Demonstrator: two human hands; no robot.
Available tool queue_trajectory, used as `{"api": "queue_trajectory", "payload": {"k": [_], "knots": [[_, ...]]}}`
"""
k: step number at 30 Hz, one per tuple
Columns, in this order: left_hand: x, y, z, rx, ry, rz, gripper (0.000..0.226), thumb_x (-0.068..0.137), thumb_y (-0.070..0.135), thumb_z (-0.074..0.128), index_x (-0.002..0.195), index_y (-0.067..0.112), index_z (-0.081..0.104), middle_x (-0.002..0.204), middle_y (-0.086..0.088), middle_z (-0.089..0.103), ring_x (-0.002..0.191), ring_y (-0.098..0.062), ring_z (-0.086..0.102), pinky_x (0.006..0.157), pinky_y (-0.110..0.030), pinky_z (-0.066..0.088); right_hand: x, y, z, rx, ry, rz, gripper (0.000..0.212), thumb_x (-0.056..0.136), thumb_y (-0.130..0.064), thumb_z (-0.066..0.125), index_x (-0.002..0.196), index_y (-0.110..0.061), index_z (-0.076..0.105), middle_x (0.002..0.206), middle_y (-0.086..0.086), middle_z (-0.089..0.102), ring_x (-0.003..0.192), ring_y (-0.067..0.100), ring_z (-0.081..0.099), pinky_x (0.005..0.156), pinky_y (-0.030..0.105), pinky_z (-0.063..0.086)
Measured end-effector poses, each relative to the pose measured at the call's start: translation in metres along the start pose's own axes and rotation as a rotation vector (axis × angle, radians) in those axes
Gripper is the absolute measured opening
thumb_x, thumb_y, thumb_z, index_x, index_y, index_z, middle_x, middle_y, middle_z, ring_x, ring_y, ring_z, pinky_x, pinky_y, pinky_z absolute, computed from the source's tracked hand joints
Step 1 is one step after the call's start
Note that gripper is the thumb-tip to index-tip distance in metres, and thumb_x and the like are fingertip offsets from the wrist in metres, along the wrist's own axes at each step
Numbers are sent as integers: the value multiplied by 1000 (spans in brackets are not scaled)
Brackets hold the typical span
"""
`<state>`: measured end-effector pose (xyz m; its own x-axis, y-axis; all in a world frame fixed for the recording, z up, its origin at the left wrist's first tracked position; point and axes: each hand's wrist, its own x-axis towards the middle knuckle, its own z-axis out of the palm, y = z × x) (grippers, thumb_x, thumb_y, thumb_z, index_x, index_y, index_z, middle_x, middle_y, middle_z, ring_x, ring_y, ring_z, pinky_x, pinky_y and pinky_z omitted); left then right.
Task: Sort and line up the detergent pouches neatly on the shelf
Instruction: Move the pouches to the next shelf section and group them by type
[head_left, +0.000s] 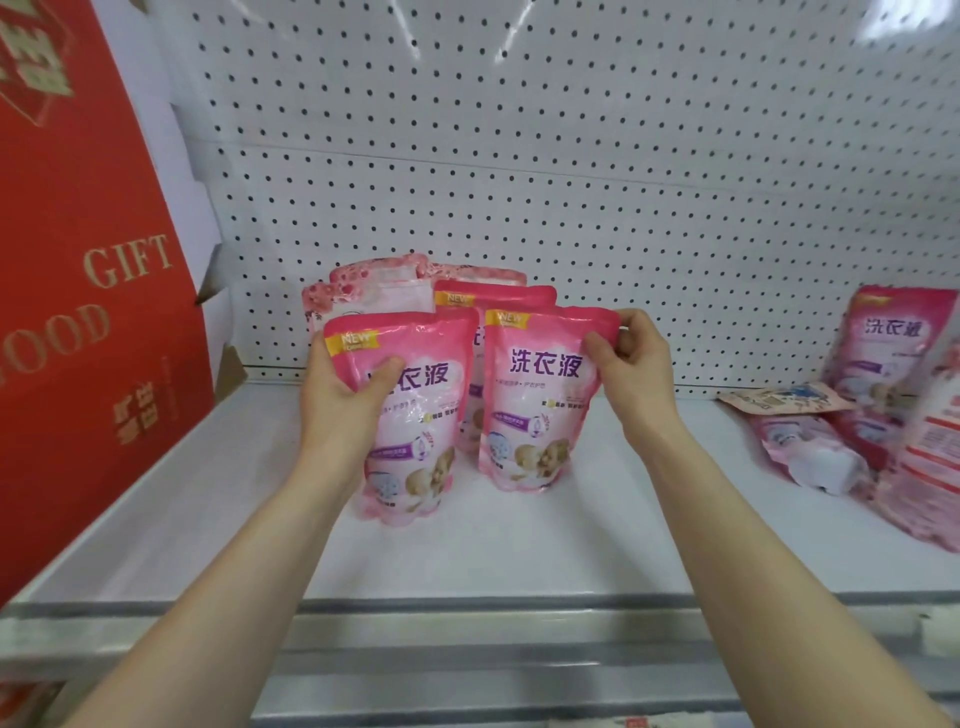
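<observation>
The left hand (345, 400) curls round the upper left side of the left front pouch (415, 447), thumb across its face. The right hand (631, 358) pinches the top right corner of the right front pouch (535, 415). Both pouches stand upright toward the back edge of the shelf (571, 545), left of middle, with more pouches (493, 296) just behind. A corner pinch gives little control, so the soft pouch may twist or sag and topple its neighbours. The heap (815, 452) near the right edge lies unsorted.

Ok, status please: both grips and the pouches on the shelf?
Left grip holds left pouch by its side. Right grip pinches right pouch, top corner. Fallen pouches lie far right, apart.
</observation>
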<state>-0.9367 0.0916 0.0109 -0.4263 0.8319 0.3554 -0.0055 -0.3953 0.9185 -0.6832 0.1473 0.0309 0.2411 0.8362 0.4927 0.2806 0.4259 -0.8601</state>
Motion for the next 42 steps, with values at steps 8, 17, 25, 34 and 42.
{"api": "queue_trajectory", "payload": {"k": [8,17,25,34,42], "knots": [[-3,12,2,340,63,283,56,79,12,75,119,38,46,115,16,58,109,-9,58,99,-44,48,3,3,-24,-60,-25,-15,23,90,-12,57,97,-34,58,89,7,72,83,23,68,78,43,55],[-37,33,94,657,-99,955,33,80,-6,68,109,9,68,120,-12,54,114,-29,47,103,-14,25,30,85,-170,-1207,8,216,47,99,-40,48,137,-12,43,119,19,64,111,38,58,87,43,49],[-68,-8,259,660,-644,757,31,91,9,59,120,19,63,125,2,53,115,-17,49,90,-23,38,9,123,-223,-1276,-165,213,37,95,-45,49,120,-20,58,117,9,63,110,30,58,91,39,46],[-50,-94,424,937,-1063,367,48,103,32,39,148,16,34,153,-6,37,138,-25,38,108,-32,31,-20,95,-251,-905,-338,127,43,95,-50,50,62,-22,55,65,-4,58,65,18,56,62,34,46],[-32,-119,412,1279,-1086,354,41,97,37,48,137,28,51,138,-5,55,123,-27,52,96,-32,42,21,112,-250,-975,-289,230,29,95,-29,52,121,-19,61,115,10,66,102,30,62,84,36,51]]}}
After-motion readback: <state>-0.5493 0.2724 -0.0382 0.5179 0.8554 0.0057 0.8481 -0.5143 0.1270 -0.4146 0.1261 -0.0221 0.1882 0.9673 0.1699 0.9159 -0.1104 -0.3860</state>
